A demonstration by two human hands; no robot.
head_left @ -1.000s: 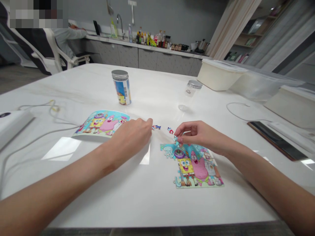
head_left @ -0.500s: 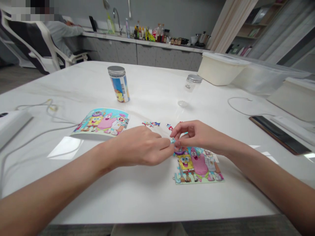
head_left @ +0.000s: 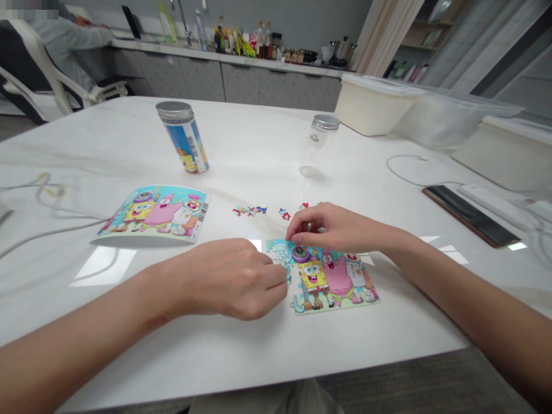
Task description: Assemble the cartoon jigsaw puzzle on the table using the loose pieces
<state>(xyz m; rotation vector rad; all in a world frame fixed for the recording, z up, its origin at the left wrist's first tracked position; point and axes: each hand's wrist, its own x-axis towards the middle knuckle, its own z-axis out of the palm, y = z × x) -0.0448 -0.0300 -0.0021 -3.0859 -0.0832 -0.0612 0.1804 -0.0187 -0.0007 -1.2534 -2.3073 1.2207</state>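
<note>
A cartoon jigsaw puzzle [head_left: 336,276] lies partly assembled on the white table, with a gap along its left side. My left hand [head_left: 241,279] is closed beside that gap. A bit of light-blue puzzle piece shows at its fingertips, mostly hidden by the fingers. My right hand [head_left: 323,227] rests over the puzzle's top edge, its fingers bent and loosely apart, thumb and index fingertip by the upper-left pieces. Loose puzzle pieces [head_left: 250,211] lie beyond the hands, and another loose piece [head_left: 284,214] is near my right fingers. A curved picture sheet [head_left: 159,215] with the same cartoon lies left.
A lidded jar with a cartoon label [head_left: 184,141] and a clear jar [head_left: 319,141] stand farther back. White bins [head_left: 375,106] line the right rear, near a dark phone [head_left: 470,215] and cables. A person in a grey sleeve [head_left: 69,37] sits at the far left counter.
My hands have moved apart; the left drew slightly left and down. The light-blue piece between them is no longer there, and the puzzle's upper-left corner now shows. The camera view shifted.
</note>
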